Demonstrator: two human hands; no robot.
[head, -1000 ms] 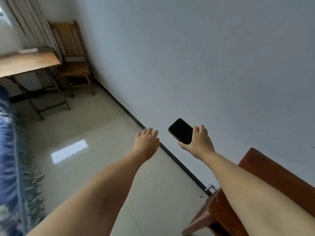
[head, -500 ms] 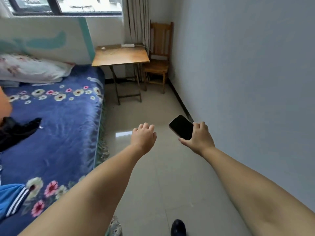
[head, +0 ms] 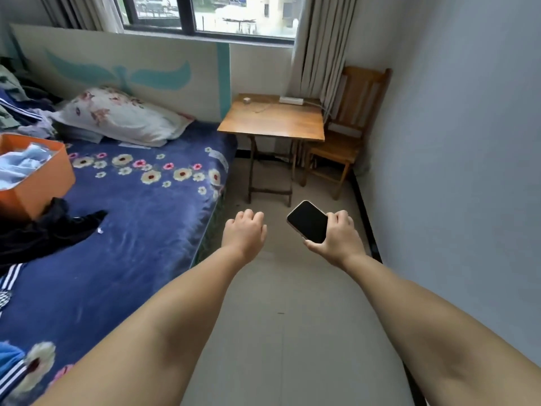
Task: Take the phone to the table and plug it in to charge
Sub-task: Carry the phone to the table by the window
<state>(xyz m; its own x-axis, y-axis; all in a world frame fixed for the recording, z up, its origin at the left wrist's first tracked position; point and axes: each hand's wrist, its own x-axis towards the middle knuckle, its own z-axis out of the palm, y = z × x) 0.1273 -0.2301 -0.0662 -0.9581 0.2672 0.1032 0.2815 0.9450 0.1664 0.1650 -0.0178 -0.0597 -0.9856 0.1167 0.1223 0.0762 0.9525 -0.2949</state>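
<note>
The phone, dark screen up, is carried in the air above the floor, gripped along its right edge by the right hand; this leaves the screen visible and the far end free, probably so that a plug can later meet a port, though no port can be made out. The left hand grasps nothing: its fingers curl loosely, knuckles up, at 9 o'clock of the phone and just beside it, likely kept free for the cable. Both forearms reach forward at about the same height. At 12 o'clock, well apart from the hands, stands the tabletop, bearing a white charger block, a thin cable and a white power strip at its far edge. A wooden chair stands at 1 o'clock, the bed at 9 o'clock. Judgement: the carrying step is under way; plugging in is not yet begun.
</note>
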